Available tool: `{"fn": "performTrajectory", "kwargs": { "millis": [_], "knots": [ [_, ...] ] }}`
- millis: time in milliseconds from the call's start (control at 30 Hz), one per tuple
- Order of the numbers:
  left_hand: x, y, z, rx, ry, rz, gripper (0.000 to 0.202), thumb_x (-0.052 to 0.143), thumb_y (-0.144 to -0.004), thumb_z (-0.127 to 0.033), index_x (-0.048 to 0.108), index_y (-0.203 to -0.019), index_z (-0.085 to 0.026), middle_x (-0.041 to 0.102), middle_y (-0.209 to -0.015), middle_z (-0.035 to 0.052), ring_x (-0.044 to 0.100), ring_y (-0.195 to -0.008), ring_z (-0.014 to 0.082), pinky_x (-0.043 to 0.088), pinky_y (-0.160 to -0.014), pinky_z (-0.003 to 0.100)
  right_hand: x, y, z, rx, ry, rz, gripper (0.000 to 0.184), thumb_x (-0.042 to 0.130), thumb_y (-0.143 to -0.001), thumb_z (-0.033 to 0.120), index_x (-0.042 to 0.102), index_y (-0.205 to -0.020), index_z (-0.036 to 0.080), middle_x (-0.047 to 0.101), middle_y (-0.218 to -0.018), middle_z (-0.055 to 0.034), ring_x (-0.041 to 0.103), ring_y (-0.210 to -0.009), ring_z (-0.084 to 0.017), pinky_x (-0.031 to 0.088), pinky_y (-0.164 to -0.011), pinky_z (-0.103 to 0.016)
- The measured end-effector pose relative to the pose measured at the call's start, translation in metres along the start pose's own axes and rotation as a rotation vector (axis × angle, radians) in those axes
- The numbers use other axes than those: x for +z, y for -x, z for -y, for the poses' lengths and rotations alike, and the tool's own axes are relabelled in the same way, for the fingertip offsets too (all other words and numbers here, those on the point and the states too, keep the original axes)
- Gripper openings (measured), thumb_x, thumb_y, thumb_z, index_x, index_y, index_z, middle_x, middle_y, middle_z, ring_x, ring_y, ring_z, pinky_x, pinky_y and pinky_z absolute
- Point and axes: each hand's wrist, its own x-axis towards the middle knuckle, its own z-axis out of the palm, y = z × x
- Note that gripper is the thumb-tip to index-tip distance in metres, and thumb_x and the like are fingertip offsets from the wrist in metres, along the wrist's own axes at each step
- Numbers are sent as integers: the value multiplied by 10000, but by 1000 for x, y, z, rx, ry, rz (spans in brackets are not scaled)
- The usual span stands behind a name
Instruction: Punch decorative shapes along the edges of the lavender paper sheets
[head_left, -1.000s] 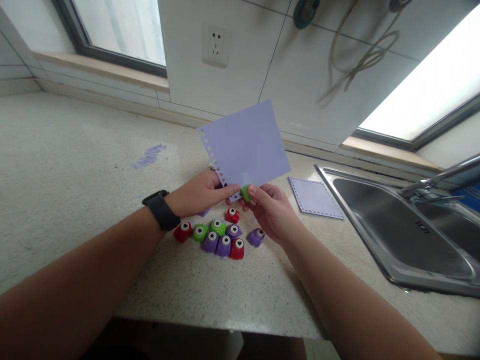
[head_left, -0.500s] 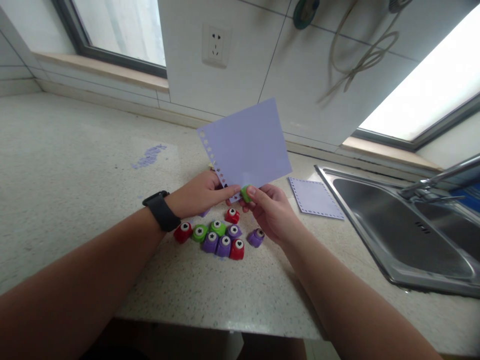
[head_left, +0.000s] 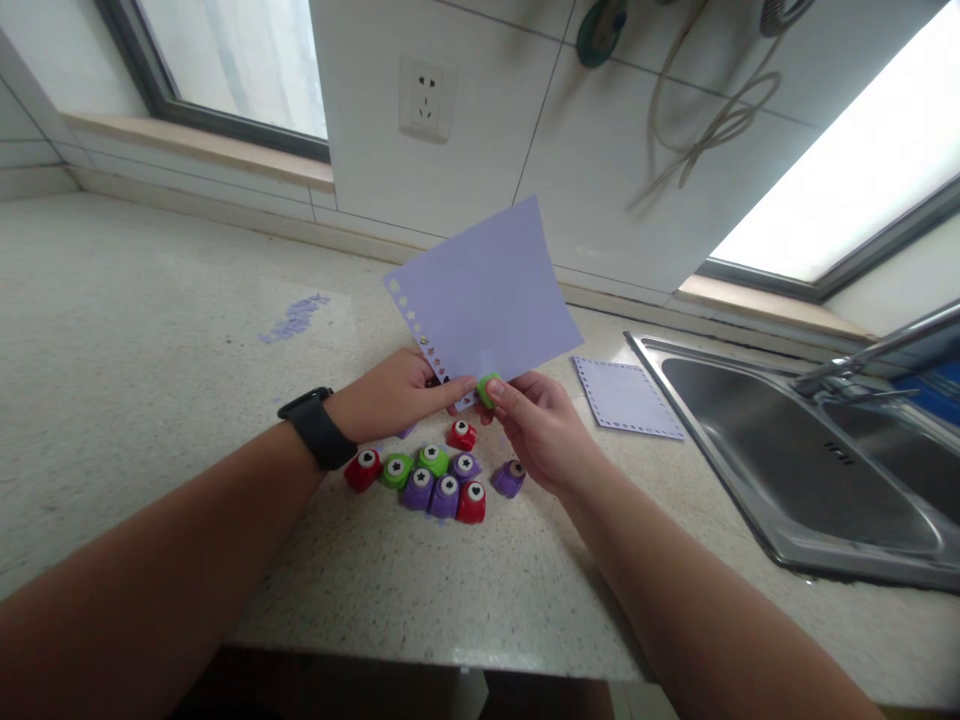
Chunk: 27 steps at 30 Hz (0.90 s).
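Since the earlier frames, both hands and the lilac paper sheet [head_left: 484,290] had shifted slightly leftward, with the grip unchanged. Left hand [head_left: 390,395], a black watch [head_left: 316,428] on its wrist, was pinched shut on the sheet's lower corner, holding it upright above the countertop [head_left: 150,330] with a row of punched holes down its left edge. Right hand [head_left: 540,425] had thumb and fingers clamped on a green craft punch [head_left: 487,388] seated on the sheet's bottom edge, above a cluster of red, green and purple craft punches [head_left: 435,478], with a second punched sheet [head_left: 626,397] lying beside the steel sink [head_left: 787,460].
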Motion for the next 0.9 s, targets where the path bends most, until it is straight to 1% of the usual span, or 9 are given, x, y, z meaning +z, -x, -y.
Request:
{"fn": "performTrajectory", "kwargs": {
  "millis": [133, 233, 400, 567, 633, 700, 800, 867, 900],
  "knots": [
    [0, 1, -1, 7, -20, -11, 222, 579, -953, -329, 788, -971, -258, 806, -1047, 13, 700, -1099, 223, 421, -1118, 400, 0, 0, -1, -10, -4, -4, 257, 745, -848, 424, 696, -835, 171, 661, -772, -48, 566, -714, -166, 440, -680, -319],
    [0, 0, -1, 5, -28, -41, 197, 603, -937, -316, 793, -933, -268, 806, -1041, 12, 702, -1106, 230, 443, -1101, 396, 0, 0, 0, -12, 6, 26, 240, 726, -863, 420, 700, -857, 182, 668, -785, -49, 577, -727, -171, 458, -702, -325],
    [0, -1, 0, 4, -23, -30, 213, 589, -941, -336, 786, -971, -258, 804, -1028, 23, 695, -1109, 236, 458, -1079, 389, 0, 0, 3, 2, 70, 30, 251, 699, -873, 449, 706, -886, 199, 699, -861, -67, 597, -757, -183, 489, -755, -345],
    [-1, 0, 4, -49, 3, -47, 198, 599, -935, -343, 766, -967, -242, 795, -897, 18, 720, -911, 216, 539, -922, 361, -4, -1, 6, 33, 34, 55, 262, 721, -871, 449, 698, -923, 193, 701, -881, -58, 616, -774, -169, 501, -778, -336],
    [-2, 1, 5, -82, 14, -74, 198, 606, -930, -364, 754, -931, -232, 771, -814, 14, 710, -851, 211, 551, -857, 353, -7, -1, 8, 36, 2, 62, 252, 713, -886, 438, 695, -920, 189, 696, -905, -54, 626, -787, -161, 505, -804, -339],
    [-3, 2, 7, -98, 26, -96, 222, 600, -933, -393, 735, -891, -221, 736, -753, 12, 696, -827, 212, 545, -827, 352, -10, 0, 10, 30, -24, 60, 237, 709, -894, 424, 700, -931, 190, 687, -931, -49, 638, -812, -162, 510, -844, -353],
    [-4, 2, 8, -130, 64, -120, 248, 597, -932, -418, 721, -874, -211, 710, -738, 12, 675, -794, 204, 534, -796, 348, -17, 0, 13, -3, -48, 1, 244, 702, -895, 438, 712, -960, 203, 676, -939, -42, 646, -841, -172, 519, -867, -368],
    [-5, 2, 9, -164, 84, -133, 266, 601, -925, -430, 720, -859, -202, 699, -717, 7, 648, -705, 183, 528, -717, 327, -23, -1, 16, -18, -10, -40, 260, 692, -894, 462, 720, -967, 214, 682, -953, -46, 642, -848, -178, 526, -841, -361],
    [-5, 2, 10, -180, 87, -139, 289, 600, -922, -444, 717, -831, -196, 682, -679, 0, 620, -637, 167, 514, -654, 307, -26, -1, 17, -28, 49, -42, 263, 684, -896, 468, 723, -964, 218, 685, -960, -48, 636, -849, -180, 525, -815, -350]
  ]
}}
